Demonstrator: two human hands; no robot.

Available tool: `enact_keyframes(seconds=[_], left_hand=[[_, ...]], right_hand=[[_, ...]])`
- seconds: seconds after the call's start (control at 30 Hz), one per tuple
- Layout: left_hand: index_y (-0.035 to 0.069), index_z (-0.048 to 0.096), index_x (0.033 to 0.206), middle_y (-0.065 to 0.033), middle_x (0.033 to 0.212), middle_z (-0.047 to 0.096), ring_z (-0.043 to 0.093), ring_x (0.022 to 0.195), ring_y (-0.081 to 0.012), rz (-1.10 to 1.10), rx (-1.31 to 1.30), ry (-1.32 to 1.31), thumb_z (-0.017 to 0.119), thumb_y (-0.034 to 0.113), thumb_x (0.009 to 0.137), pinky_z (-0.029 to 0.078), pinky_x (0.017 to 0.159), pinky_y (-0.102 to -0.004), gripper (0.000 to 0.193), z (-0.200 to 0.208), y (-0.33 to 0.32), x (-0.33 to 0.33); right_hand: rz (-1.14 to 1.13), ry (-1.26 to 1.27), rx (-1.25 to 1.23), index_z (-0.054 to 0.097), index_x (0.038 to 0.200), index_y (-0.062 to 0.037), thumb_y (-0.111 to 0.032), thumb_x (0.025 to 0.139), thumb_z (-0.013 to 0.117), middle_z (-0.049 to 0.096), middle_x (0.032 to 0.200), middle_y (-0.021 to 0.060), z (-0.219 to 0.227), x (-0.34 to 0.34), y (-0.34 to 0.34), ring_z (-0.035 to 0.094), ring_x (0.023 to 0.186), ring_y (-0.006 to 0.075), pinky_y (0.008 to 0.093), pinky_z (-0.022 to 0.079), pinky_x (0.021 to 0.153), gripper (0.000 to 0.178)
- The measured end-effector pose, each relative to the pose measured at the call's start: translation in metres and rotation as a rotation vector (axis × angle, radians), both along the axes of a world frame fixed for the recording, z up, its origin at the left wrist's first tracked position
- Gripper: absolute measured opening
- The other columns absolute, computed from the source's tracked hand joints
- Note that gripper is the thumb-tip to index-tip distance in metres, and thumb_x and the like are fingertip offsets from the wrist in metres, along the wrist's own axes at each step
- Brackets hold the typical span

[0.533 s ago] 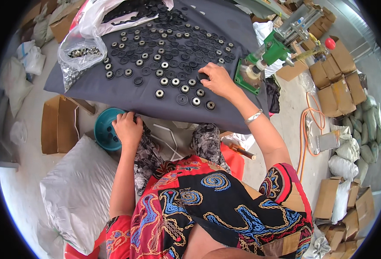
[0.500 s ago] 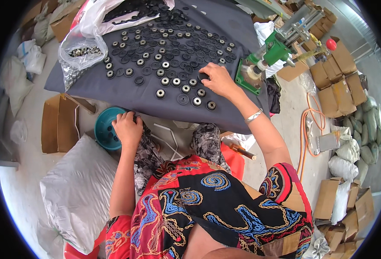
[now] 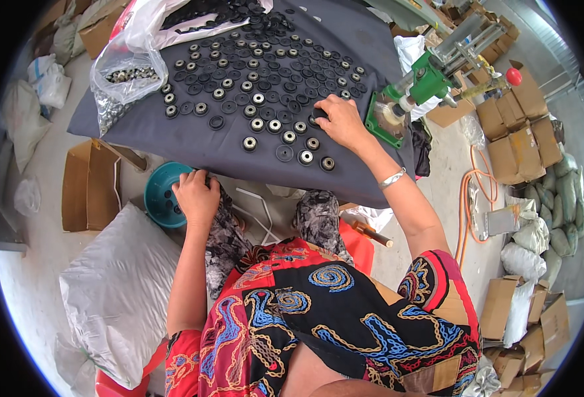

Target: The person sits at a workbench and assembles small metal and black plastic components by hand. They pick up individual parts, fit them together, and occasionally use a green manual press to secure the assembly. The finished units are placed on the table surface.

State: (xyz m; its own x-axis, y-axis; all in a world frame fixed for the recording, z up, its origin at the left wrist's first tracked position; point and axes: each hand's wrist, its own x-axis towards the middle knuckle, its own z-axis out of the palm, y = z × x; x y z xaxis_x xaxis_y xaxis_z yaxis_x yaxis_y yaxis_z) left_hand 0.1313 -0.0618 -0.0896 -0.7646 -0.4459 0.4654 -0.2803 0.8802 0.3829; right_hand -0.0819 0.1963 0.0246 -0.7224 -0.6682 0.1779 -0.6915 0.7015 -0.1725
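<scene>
My right hand (image 3: 340, 122) is over the right part of the dark cloth-covered table. Its thumb and fingers are closed around a black round cap (image 3: 317, 114), partly covered by the fingers. Close by, several metal bearings seated in black rings (image 3: 312, 143) lie spread out, among flat black rings (image 3: 284, 153) with no metal in them. Below the table edge, my left hand (image 3: 197, 197) is beside my knee at the rim of a teal basin (image 3: 152, 192). Its fingers are curled, and a dark spot shows by the fingertips; what they hold is hidden. A few black pieces lie in the basin.
A green hand press (image 3: 431, 76) with a red-knobbed lever (image 3: 513, 77) stands at the table's right. Far left lie a clear bag of metal parts (image 3: 130, 79) and an opened bag of black rings (image 3: 206, 16). A large white sack (image 3: 117, 291) stands left of me.
The whole view has shifted slightly, moving the table items a little right and down in the picture. Both hands keep nearly the same pose, the right still at the black cap.
</scene>
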Motion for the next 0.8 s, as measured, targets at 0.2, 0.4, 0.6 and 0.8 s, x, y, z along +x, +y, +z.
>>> enact_keyframes(seconds=[0.2,0.4,0.6,0.8], left_hand=[[0.004,0.067,0.083,-0.008,0.085,0.066,0.058,0.089,-0.0279,0.016,0.024,-0.095,0.065,0.018,0.074,0.04,0.079,-0.043,0.016,0.003,0.001,0.001],[0.004,0.067,0.084,-0.0079,0.086,0.066,0.058,0.09,-0.0279,0.003,0.031,-0.064,0.065,0.018,0.073,0.04,0.08,-0.0431,0.017,0.003,0.002,0.001],[0.004,0.065,0.077,-0.0075,0.081,0.065,0.057,0.085,-0.0279,0.004,0.007,-0.015,0.063,0.016,0.073,0.039,0.076,-0.0428,0.013,0.001,0.0,0.001],[0.004,0.065,0.077,-0.0077,0.081,0.065,0.057,0.084,-0.0281,0.012,0.007,-0.03,0.064,0.016,0.073,0.039,0.076,-0.0426,0.012,0.002,-0.001,0.001]], right_hand=[[0.031,-0.032,0.045,0.065,0.109,-0.0042,-0.018,0.082,0.065,0.06,0.097,0.0092,0.003,0.005,-0.002,0.057,0.093,0.0255,0.0382,0.035,0.087,0.03],[0.014,-0.018,0.053,0.065,0.108,-0.0049,-0.017,0.082,0.065,0.06,0.097,0.0091,0.0,0.006,-0.006,0.057,0.094,0.0257,0.0389,0.035,0.087,0.029],[-0.051,0.087,0.11,0.066,0.105,-0.0068,-0.02,0.082,0.066,0.061,0.098,0.0089,-0.004,-0.005,-0.006,0.058,0.1,0.0259,0.0421,0.036,0.086,0.026],[-0.005,0.198,0.061,0.065,0.107,-0.0097,-0.024,0.082,0.066,0.062,0.096,0.0093,0.007,-0.001,-0.022,0.059,0.099,0.0267,0.0441,0.039,0.084,0.029]])
